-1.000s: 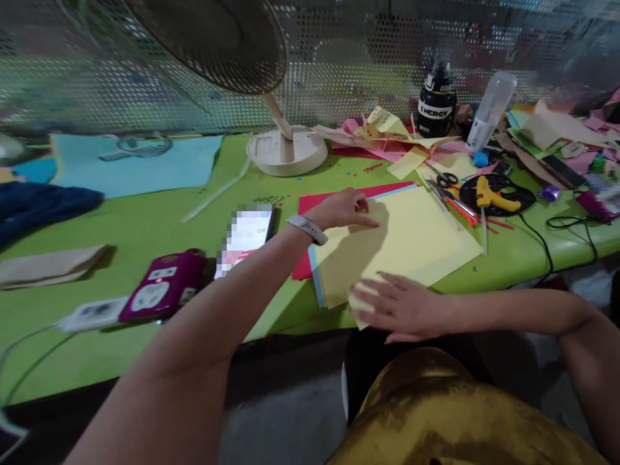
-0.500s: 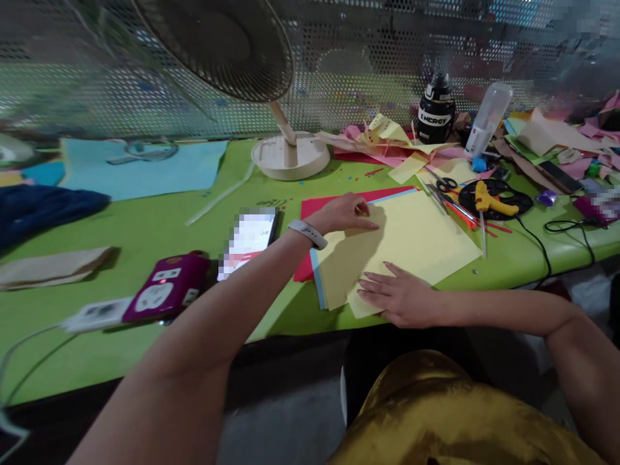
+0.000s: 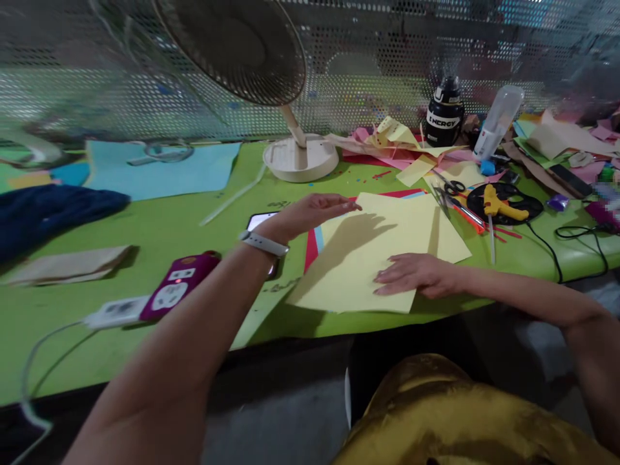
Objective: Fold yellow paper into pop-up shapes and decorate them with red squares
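A yellow sheet of paper [image 3: 353, 278] lies turned on a stack, its lower edge near the front of the green table. Beneath it show more yellow paper [image 3: 450, 239], a strip of blue paper [image 3: 318, 237] and red paper [image 3: 310, 248]. My left hand [image 3: 322, 212], with a pale band on its wrist, is over the far left part of the sheet. Its fingers are stretched out, fingertips by the sheet's upper corner, a shadow cast on the paper. My right hand [image 3: 411, 274] rests on the sheet's lower right part, fingers extended and holding nothing.
A phone [image 3: 261, 219] is partly behind my left forearm. Nearby stand a purple power strip [image 3: 181, 287] and a fan [image 3: 300, 158]. To the right are scissors [image 3: 453, 187], a cutter [image 3: 467, 215] and a yellow glue gun [image 3: 504, 206]. Behind stands a black bottle [image 3: 443, 116] among paper scraps.
The top yellow sheet has turned, its lower corner now further left. My left hand has moved left and its curled fingers have straightened. My right hand has shifted slightly right over the paper.
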`<state>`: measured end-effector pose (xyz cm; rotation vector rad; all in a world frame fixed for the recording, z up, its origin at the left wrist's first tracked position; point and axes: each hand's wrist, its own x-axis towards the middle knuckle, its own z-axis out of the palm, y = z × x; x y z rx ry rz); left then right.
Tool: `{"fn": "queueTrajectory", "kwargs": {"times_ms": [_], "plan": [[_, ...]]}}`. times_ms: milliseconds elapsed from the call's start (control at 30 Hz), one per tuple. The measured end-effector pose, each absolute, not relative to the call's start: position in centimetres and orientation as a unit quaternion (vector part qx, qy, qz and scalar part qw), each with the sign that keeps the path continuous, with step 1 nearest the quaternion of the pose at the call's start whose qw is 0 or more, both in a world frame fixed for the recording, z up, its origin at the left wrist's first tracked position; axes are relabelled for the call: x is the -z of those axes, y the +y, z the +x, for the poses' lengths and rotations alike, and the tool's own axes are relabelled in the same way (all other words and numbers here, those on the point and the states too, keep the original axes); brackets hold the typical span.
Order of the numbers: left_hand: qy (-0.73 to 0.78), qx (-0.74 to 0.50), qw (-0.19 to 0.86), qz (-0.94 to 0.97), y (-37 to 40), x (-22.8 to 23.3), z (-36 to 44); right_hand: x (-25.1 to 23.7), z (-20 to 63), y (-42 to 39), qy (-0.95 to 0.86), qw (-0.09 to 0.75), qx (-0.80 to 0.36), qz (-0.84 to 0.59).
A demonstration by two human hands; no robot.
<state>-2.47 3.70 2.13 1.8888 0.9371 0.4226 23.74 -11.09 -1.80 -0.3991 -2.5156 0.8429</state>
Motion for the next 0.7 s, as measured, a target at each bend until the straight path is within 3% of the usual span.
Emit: {"fn": "queueTrajectory", "kwargs": {"times_ms": [133,267,367,500,700], "plan": [[0.363,-0.136,0.556,0.735,2.1,-1.4,-2.7,2.8,26.9,-11.5,-0.747,0.301,-0.489,-0.336],[0.309,-0.117,0.635,0.698,1.1,-0.1,-2.1,3.0,28.4,-11.3,-0.512,0.44,-0.593,-0.439],[0.301,-0.144,0.626,0.705,0.9,0.3,-2.2,2.9,28.8,-10.3,-0.429,0.499,-0.592,-0.466],[0.332,-0.132,0.531,0.769,-0.1,0.1,-2.4,2.6,29.1,-8.9,-0.442,0.49,-0.567,-0.494],[0.452,-0.121,0.509,0.723,-1.9,0.1,-1.6,2.6,28.7,-8.1,-0.406,0.483,-0.55,-0.548]]}}
